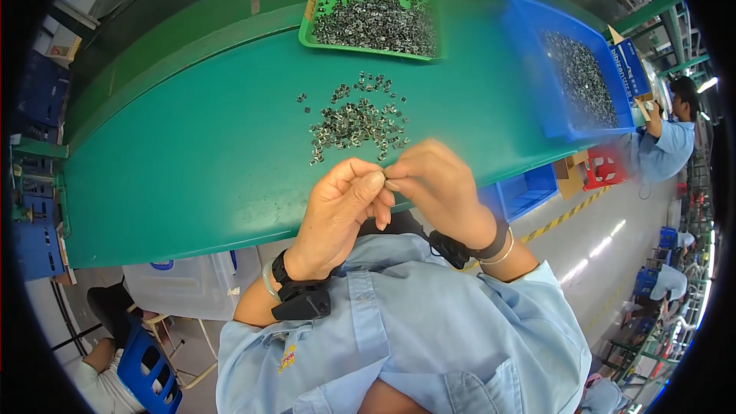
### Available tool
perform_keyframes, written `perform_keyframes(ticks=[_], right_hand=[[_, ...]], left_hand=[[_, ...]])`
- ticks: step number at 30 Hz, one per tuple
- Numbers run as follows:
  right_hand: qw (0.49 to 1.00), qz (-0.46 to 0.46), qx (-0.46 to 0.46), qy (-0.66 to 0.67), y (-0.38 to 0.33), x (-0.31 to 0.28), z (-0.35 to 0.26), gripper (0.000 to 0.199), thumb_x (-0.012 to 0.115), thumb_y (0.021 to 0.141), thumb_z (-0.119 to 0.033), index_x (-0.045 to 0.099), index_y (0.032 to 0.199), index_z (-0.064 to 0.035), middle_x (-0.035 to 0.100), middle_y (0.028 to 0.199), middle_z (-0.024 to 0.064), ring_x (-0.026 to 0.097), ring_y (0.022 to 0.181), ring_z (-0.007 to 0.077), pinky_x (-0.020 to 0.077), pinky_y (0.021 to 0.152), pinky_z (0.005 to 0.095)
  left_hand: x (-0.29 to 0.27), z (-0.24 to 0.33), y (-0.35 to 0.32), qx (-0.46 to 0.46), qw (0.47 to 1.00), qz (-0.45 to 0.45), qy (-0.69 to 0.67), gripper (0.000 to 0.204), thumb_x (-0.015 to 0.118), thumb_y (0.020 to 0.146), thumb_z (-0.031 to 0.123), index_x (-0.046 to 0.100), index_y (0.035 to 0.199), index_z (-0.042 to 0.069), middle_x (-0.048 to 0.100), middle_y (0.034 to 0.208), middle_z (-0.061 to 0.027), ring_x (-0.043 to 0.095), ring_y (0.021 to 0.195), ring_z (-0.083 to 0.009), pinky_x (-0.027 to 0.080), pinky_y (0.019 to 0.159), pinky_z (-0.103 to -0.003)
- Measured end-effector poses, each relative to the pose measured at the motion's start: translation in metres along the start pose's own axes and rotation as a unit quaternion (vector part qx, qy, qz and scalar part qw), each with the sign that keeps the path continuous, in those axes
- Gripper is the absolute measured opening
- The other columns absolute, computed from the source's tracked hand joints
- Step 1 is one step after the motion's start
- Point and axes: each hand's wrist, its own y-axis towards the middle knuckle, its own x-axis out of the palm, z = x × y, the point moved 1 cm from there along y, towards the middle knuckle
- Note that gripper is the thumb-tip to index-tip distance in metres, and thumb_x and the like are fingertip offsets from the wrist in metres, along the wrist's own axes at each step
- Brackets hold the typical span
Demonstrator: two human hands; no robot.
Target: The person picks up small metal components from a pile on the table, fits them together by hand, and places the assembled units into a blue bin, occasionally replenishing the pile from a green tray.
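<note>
Just in front of my chest, over the near edge of the green table, the fingertips of both hands meet. My left hand [343, 211] is closed in a pinch of thumb and forefinger, its other fingers curled. My right hand [445, 192], a little blurred, pinches at the same spot. Whatever sits between the fingertips is too small and covered to make out. Right beyond my hands lies a loose pile of small dark, shiny metal parts [354, 124], with a few strays around it.
A green tray [307, 31] of similar small parts stands at the back of the table [184, 161]. On the right is a blue bin [529, 54] full of small parts. Below the table's right edge are a blue crate [529, 193] and a red stool [604, 169]. Co-workers sit farther off.
</note>
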Motion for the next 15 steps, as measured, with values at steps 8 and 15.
perform_keyframes(ticks=[8,15], right_hand=[[0.999,0.011,0.019,0.048,-0.006,0.002,-0.006,0.021,0.07,0.073,0.001,0.061,0.091,-0.0058,0.06,0.081,0.0059,0.058,0.074,0.0214,0.0463,0.063,0.0308],[0.997,0.015,0.038,0.066,-0.014,0.001,-0.006,0.021,0.07,0.073,0.001,0.061,0.091,-0.0056,0.06,0.084,0.0071,0.058,0.075,0.0217,0.0464,0.064,0.0304]], left_hand=[[0.004,-0.008,0.001,0.013,0.998,-0.027,-0.06,0.016,0.053,0.094,0.021,0.05,0.091,0.006,0.059,0.074,-0.0062,0.053,0.059,-0.0129,0.043,0.053,-0.027],[0.001,-0.013,0.001,0.021,0.998,-0.036,-0.05,0.016,0.053,0.094,0.021,0.049,0.088,0.006,0.056,0.069,-0.0055,0.05,0.055,-0.0129,0.041,0.051,-0.028]])
